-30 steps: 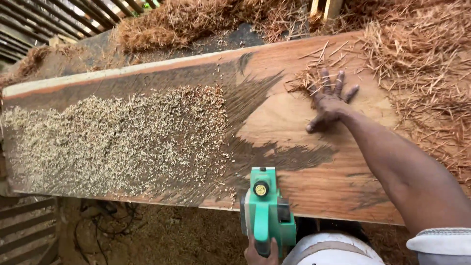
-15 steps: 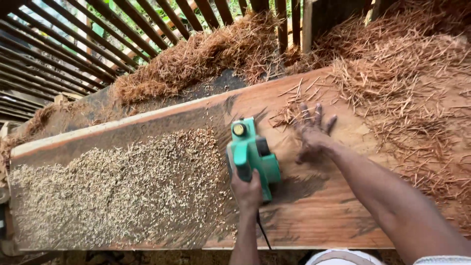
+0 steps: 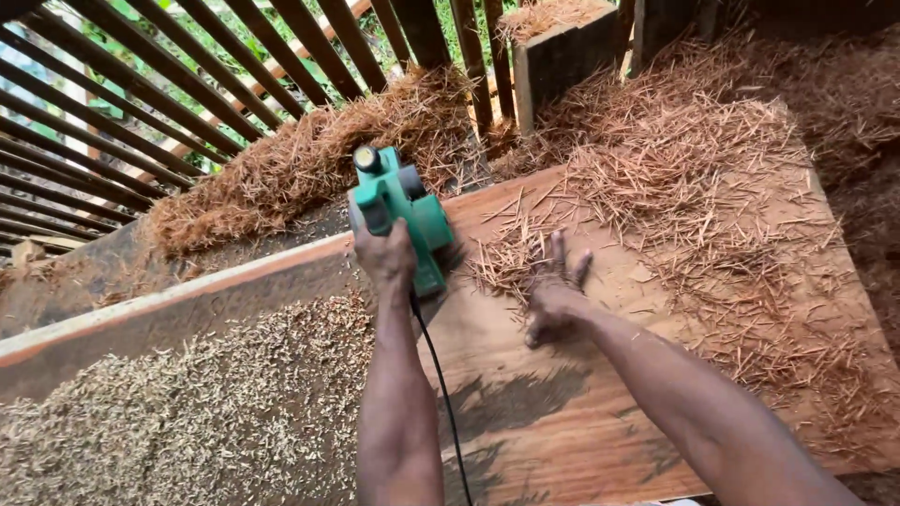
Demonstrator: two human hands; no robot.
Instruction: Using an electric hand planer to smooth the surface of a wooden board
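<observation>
Both hands busy: left hand (image 3: 384, 258) fingers clamped on green planer (image 3: 401, 211); right hand (image 3: 551, 292), blurred, fingers seemingly splayed on plank (image 3: 562, 412).

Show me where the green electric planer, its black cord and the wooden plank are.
green electric planer (image 3: 412, 220), head view, on its green body.
black cord (image 3: 441, 384), head view, mid-length beside the forearm.
wooden plank (image 3: 562, 412), head view, bare planed surface.

Left hand (image 3: 386, 258) gripped the handle of the green electric planer (image 3: 401, 211), which sat on the wide wooden plank (image 3: 562, 412) near its far edge, black cord (image 3: 441, 394) trailing back along the forearm. Right hand (image 3: 553, 295) lay flat, fingers spread, on the plank just right of the planer, touching reddish shavings (image 3: 694, 187). Pale chips (image 3: 187, 412) covered the plank's left part.
</observation>
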